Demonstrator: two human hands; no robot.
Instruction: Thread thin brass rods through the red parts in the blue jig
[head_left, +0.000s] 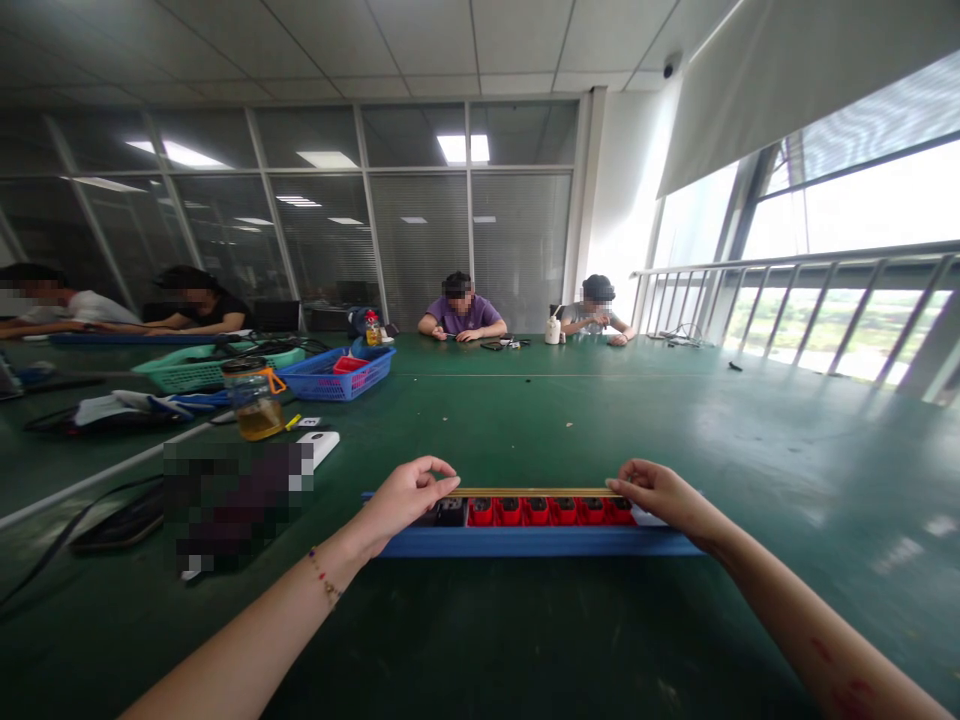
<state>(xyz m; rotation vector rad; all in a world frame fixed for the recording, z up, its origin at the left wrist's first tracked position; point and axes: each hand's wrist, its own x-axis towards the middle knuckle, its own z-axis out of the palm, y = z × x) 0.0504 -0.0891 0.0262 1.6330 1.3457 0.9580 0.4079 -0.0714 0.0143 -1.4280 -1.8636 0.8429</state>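
Observation:
A long blue casing (540, 543) lies crosswise on the green table in front of me. Inside it is a row of several red sockets (535, 512), with a black part (450, 513) at the left end. Along the casing's upper side runs a thin brass-coloured strip (536, 492). My left hand (409, 497) pinches the strip's left end between thumb and fingers. At the right end, my right hand (658, 492) holds the strip in a similar pinch. Both hands hide the ends of the casing.
To the left stand a jar of tea (255, 402), a blue basket (337, 373) and a green basket (176, 371). A phone (120, 518) and a white object (324, 450) lie nearer. People sit across the green table (750, 440) and at far left.

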